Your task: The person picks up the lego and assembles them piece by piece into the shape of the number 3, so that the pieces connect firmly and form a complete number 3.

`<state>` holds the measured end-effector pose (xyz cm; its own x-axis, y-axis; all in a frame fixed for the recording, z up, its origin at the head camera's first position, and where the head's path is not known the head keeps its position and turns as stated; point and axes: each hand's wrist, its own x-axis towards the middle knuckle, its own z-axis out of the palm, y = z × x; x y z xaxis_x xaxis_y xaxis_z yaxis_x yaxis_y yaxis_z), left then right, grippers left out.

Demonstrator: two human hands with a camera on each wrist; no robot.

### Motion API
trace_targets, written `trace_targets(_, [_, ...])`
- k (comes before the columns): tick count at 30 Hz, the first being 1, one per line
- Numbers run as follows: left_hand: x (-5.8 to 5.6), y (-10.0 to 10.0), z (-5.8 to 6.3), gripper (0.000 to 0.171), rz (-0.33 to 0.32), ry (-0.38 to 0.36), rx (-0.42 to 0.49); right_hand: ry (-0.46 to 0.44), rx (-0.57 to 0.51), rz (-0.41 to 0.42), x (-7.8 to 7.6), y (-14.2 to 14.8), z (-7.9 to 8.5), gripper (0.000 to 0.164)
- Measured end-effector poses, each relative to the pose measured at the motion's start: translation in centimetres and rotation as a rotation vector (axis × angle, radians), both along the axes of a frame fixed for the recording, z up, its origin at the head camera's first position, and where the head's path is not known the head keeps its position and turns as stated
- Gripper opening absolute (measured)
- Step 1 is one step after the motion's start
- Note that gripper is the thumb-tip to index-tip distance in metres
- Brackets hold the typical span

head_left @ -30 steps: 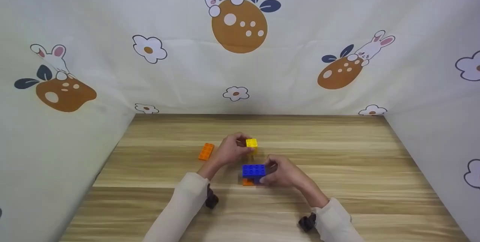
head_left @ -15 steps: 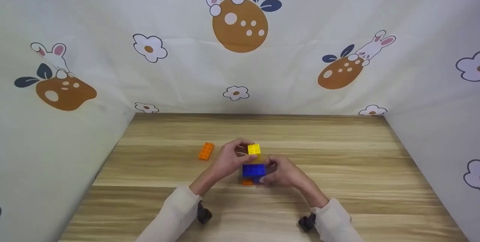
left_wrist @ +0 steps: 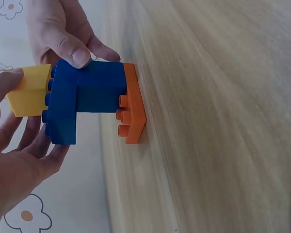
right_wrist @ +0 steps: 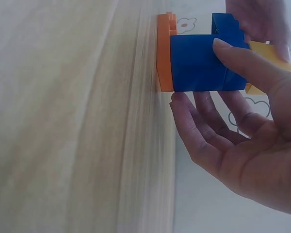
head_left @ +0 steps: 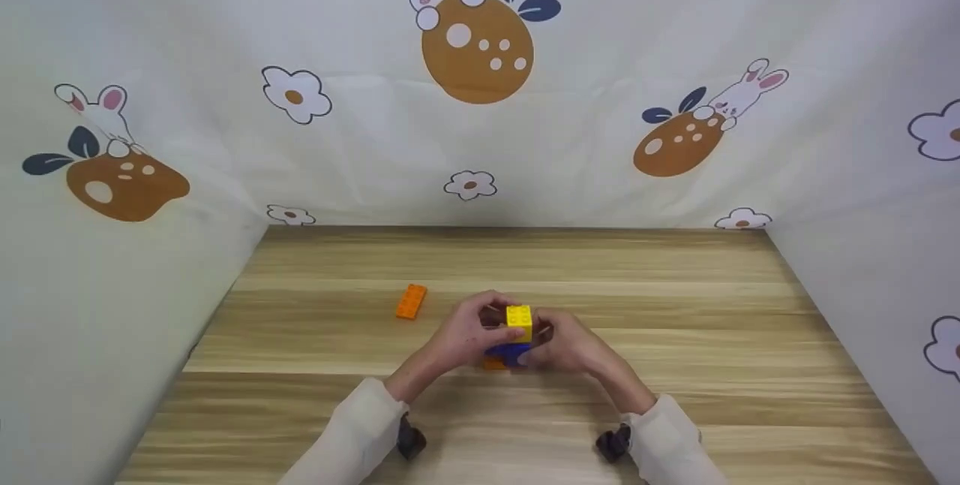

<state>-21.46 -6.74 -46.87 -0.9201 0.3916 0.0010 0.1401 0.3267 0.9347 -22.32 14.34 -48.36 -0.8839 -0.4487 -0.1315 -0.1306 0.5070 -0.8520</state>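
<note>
My left hand [head_left: 471, 335] pinches a yellow toy building brick [head_left: 519, 324] between thumb and fingers. In the left wrist view that brick sits tilted right at the studs of a long blue brick [left_wrist: 63, 109]. Under the long brick is another blue brick [left_wrist: 102, 87], fixed on one end of an orange brick [left_wrist: 137, 109] that lies on the table with some studs bare. From the right side, my right hand [head_left: 570, 344] holds the blue bricks, its thumb pressed on their face in the right wrist view. From above, the yellow brick and left hand hide much of the blue.
A loose orange brick [head_left: 411, 302] with studs up lies left of the hands on the wooden table [head_left: 675, 297]. Pale cloth [head_left: 360, 147] printed with rabbits and flowers hangs around the back and sides. Dark devices [head_left: 613, 444] are worn at both wrists.
The left hand has brought the yellow brick toward the person and slightly right, from behind the blue bricks to over them. The right hand keeps its hold in the same place.
</note>
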Motion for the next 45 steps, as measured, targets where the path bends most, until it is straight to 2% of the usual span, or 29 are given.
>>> trace_targets(10, [0.0, -0.5, -0.4, 0.035, -0.009, 0.023, -0.019, 0.008, -0.009, -0.006, 0.0, 0.0, -0.1, 0.031])
trace_targets(21, [-0.6, -0.2, 0.3, 0.035, -0.021, -0.002, 0.006, 0.022, -0.035, -0.012, -0.1, 0.1, 0.0, 0.032])
trace_targets(26, [-0.6, -0.4, 0.2, 0.036, -0.021, 0.03, -0.009, 0.018, -0.013, -0.013, -0.1, 0.0, -0.1, 0.031])
trace_targets(33, [-0.5, -0.7, -0.4, 0.038, -0.021, 0.142, 0.0, 0.032, -0.037, 0.01, 0.0, -0.1, 0.1, 0.032])
trace_targets(37, [-0.4, -0.8, -0.2, 0.041, -0.032, 0.134, -0.056, 0.038, -0.019, 0.009, 0.0, -0.1, 0.1, 0.032])
trace_targets(43, [-0.5, -0.5, 0.8, 0.045, -0.048, 0.113, -0.22, 0.025, -0.021, 0.014, 0.0, -0.1, -0.1, 0.031])
trace_targets(45, [-0.6, -0.5, 0.9, 0.046, -0.052, 0.13, -0.226, 0.03, -0.019, 0.019, 0.0, -0.1, 0.0, 0.03])
